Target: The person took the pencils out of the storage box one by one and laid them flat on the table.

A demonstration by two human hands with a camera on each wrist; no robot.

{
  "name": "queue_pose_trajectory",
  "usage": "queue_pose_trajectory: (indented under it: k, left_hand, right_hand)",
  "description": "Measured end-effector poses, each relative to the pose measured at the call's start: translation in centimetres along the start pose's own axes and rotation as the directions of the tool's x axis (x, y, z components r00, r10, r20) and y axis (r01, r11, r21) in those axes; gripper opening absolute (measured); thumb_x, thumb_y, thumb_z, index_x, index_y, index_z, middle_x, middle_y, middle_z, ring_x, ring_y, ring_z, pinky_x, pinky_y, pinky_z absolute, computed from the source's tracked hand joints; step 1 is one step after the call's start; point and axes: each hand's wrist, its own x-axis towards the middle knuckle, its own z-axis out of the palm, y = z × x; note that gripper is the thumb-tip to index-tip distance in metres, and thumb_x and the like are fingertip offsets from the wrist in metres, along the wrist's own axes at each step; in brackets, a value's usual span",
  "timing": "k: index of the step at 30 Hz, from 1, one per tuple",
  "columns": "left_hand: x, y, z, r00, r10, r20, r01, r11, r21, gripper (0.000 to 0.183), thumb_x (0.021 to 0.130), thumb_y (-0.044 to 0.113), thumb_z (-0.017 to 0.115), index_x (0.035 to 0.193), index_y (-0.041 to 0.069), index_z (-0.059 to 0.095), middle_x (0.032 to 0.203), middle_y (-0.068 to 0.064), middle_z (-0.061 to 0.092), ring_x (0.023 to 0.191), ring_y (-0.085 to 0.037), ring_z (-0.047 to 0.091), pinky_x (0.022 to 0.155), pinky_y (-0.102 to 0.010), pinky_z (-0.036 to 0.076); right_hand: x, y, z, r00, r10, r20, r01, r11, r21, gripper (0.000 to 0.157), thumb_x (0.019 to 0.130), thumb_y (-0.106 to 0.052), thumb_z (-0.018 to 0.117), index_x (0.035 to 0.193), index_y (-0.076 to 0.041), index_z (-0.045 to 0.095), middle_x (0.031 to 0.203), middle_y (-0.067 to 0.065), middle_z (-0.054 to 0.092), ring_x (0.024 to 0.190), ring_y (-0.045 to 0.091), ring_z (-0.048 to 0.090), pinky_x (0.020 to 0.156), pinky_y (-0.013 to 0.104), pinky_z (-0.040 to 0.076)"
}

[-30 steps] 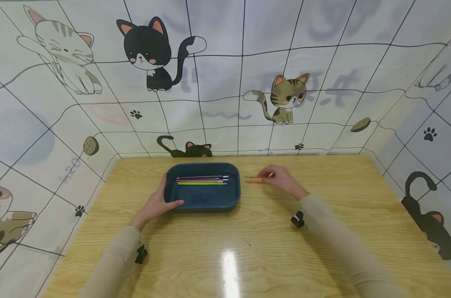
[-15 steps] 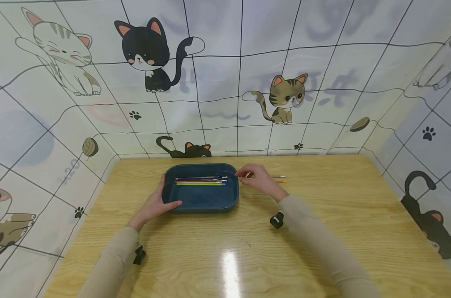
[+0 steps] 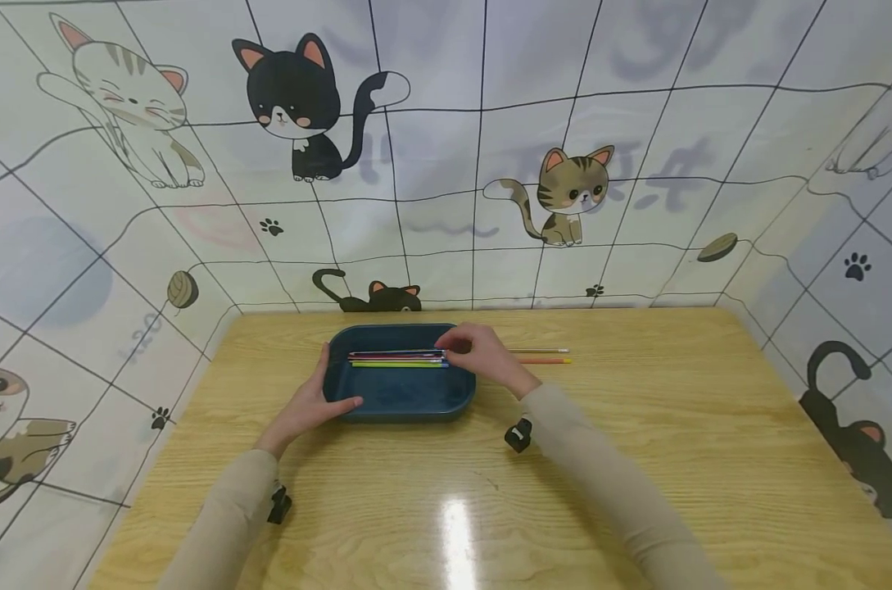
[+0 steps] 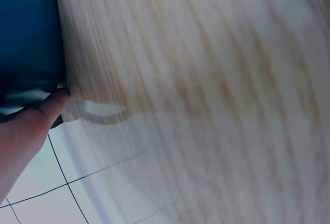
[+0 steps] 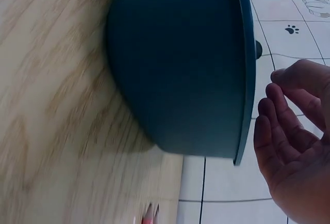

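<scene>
Right hand (image 3: 481, 357): I see it over the tray's right end, fingers loosely curled at the pencil tips, holding nothing in the wrist view.
Left hand (image 3: 309, 403): grips the tray's (image 3: 394, 400) left rim.
Pencils (image 3: 397, 358): in tray.
Two pencils (image 3: 541, 356): on table (image 3: 637, 426), right of tray.

Tray (image 3: 397, 393) dark blue-teal. Pencils in it (image 3: 397, 358): lime green, pink/purple, dark red. Two pencils on table (image 3: 541, 356): one orange, one pale tan. Table (image 3: 637, 426) light wood grain. Sleeves (image 3: 600, 483) beige. Backdrop (image 3: 446, 164) white w/ black grid lines, cartoon cats in black, tabby brown, cream.
</scene>
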Motion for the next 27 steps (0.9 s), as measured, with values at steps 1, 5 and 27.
queue_pose_trajectory:
  k: [1, 5, 27]
  left_hand:
    - [0.0, 0.0, 0.0, 1.0, -0.002, 0.001, 0.002, 1.0, -0.001, 0.117, 0.083, 0.04, 0.076, 0.154, 0.012, -0.013, 0.159, -0.019, -0.004, 0.142, -0.043, 0.01, 0.11, -0.059, 0.017]
    - [0.0, -0.1, 0.0, 1.0, -0.002, 0.007, 0.002, 1.0, -0.004, 0.118, 0.083, 0.041, 0.076, 0.153, 0.015, -0.015, 0.159, -0.02, -0.004, 0.142, -0.043, 0.01, 0.109, -0.059, 0.018]
    - [0.0, 0.2, -0.1, 1.0, -0.022, 0.017, 0.022, 0.999, -0.041, 0.118, 0.083, 0.039, 0.076, 0.153, 0.014, -0.015, 0.159, -0.02, -0.005, 0.142, -0.042, 0.007, 0.11, -0.058, 0.017]
  right_hand:
    - [0.2, 0.0, 0.2, 1.0, -0.003, 0.003, 0.003, 1.0, 0.005, 0.019, 0.09, 0.0, 0.064, 0.108, 0.005, 0.069, 0.104, 0.019, 0.066, 0.092, 0.022, 0.062, 0.081, 0.035, 0.05]
    - [0.8, 0.0, 1.0, 1.0, -0.005, 0.01, 0.005, 1.0, -0.01, 0.019, 0.09, 0.0, 0.064, 0.107, 0.004, 0.07, 0.102, 0.016, 0.067, 0.09, 0.021, 0.062, 0.079, 0.033, 0.051]
    - [3.1, -0.3, 4.4, 0.995, 0.087, 0.052, -0.084, 0.995, -0.045, 0.024, 0.09, -0.004, 0.064, 0.114, 0.0, 0.067, 0.11, 0.012, 0.065, 0.102, 0.025, 0.06, 0.087, 0.035, 0.049]
